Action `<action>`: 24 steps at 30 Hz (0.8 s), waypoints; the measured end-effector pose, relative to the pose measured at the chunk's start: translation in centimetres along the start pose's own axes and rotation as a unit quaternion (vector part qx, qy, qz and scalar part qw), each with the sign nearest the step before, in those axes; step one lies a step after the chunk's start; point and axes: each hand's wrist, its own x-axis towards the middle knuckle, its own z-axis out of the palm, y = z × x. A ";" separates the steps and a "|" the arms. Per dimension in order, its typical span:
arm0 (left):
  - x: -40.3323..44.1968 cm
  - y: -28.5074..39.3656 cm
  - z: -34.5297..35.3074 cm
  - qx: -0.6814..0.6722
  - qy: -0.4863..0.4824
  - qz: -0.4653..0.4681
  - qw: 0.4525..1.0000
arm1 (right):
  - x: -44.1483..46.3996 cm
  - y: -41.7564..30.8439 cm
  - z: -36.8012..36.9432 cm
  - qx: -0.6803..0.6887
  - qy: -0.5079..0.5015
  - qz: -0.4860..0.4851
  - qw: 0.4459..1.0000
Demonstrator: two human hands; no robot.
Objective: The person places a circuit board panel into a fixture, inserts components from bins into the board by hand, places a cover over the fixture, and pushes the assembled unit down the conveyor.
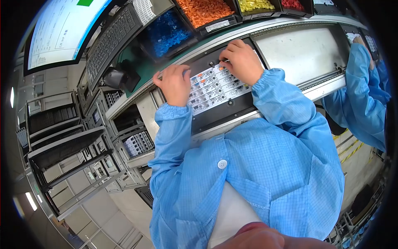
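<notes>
White circuit boards (215, 89) lie side by side in a black carrier (209, 121) in front of me. Several small orange and blue parts stand on their upper rows. My right hand (242, 62) is over the upper right of the boards, thumb and forefinger pinched at a small orange part (221, 68). Whether that part is seated in the board cannot be made out. At the upper left end of the boards is my left hand (174, 85), fingers curled towards the thumb. Something bluish shows at its fingertips, too small to name.
Bins of blue parts (168, 36), orange parts (205, 11), yellow parts (256, 4) and red parts (292, 4) line the far side. A keyboard (112, 43), monitor (62, 33) and black scanner-like device (118, 76) stand left. Another person's blue sleeve (358, 79) is at right, beside the conveyor rail (323, 85).
</notes>
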 end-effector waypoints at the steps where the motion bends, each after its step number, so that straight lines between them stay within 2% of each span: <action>1: 0.0 0.1 0.0 0.007 -0.001 0.006 1.000 | 0.6 -0.2 0.3 -0.019 -0.019 0.000 1.000; 4: -0.1 0.0 0.0 0.035 -0.011 0.022 0.999 | 1.2 0.0 1.3 -0.045 -0.056 0.004 0.997; 8: -0.5 0.2 0.1 -0.007 0.033 0.009 0.999 | 0.9 0.0 1.2 0.049 -0.017 0.035 0.998; 10: -0.8 0.2 -0.4 -0.072 0.016 -0.050 0.996 | 0.6 -0.2 0.7 0.148 -0.009 0.076 0.986; 11: -1.0 0.3 -0.7 -0.103 0.007 -0.080 0.991 | 0.4 -0.5 0.0 0.166 -0.011 0.066 0.984; 12: -1.2 0.2 -0.7 -0.225 -0.015 -0.134 0.965 | 0.3 -0.7 0.0 0.189 -0.013 0.052 0.980; 14: -1.7 0.1 -0.5 -0.454 -0.056 -0.233 0.858 | 0.1 -0.8 0.0 0.234 -0.015 0.025 0.972; 15: -1.9 0.5 -0.7 -0.508 -0.058 -0.223 0.830 | 0.0 -1.1 -0.1 0.252 -0.042 0.028 0.966; 18: -2.3 0.1 -1.3 -0.630 -0.126 -0.281 0.713 | -0.4 -1.9 0.6 0.305 -0.051 0.041 0.950; 21: -2.1 0.7 -2.1 -0.750 -0.139 -0.337 0.552 | -0.4 -2.0 0.9 0.266 -0.044 -0.001 0.963; 24: -2.5 0.2 -1.7 -0.763 -0.159 -0.328 0.534 | -0.4 -1.9 1.3 0.236 -0.036 -0.022 0.971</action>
